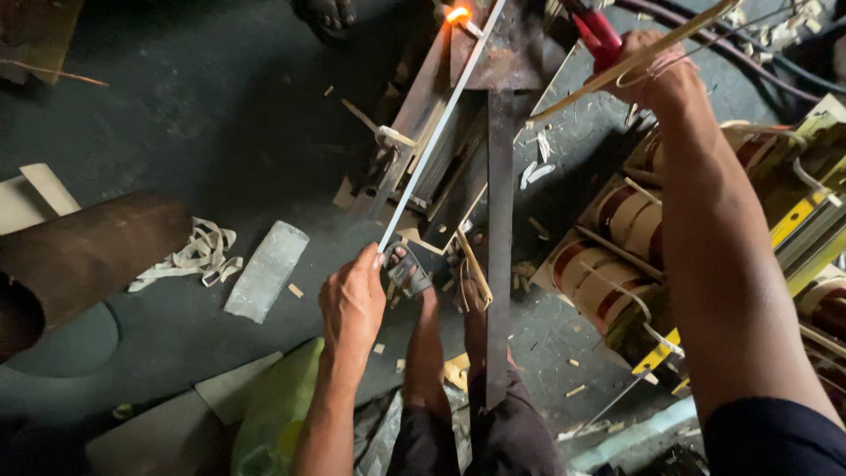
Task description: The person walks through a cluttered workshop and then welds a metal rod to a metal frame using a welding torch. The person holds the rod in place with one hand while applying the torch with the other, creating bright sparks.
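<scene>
Currently: left hand (352, 300) clenched on near end of thin white strip (436, 132), pinched between thumb and fingers. Strip runs straight up and away to a glowing orange flame (457, 14) at top edge of view, far end sitting right at the flame. Right hand (656, 75) raised at upper right, closed around red-handled tool (595, 35), with a pale thin stick (634, 60) crossing over the knuckles; exact grip on the stick cannot be told. Strip lies over a metal frame (414, 115) of angled bars on the dark floor (203, 115). Long dark flat bar (500, 247) stands just beside the strip, running from the frame down toward the person's legs. Bare foot (423, 339) rests on floor right next to left hand, touching a small dark piece there. Wound coils (617, 238) with red and cream bands and yellow parts sit at right, under the right forearm. Clear plastic-wrapped piece (266, 269) and tangle of pale tape (198, 256) lie left of the frame, well apart from both hands. Rusty brown curved sheet (84, 256) at left edge. Pale offcuts scattered across floor around frame and coils.
</scene>
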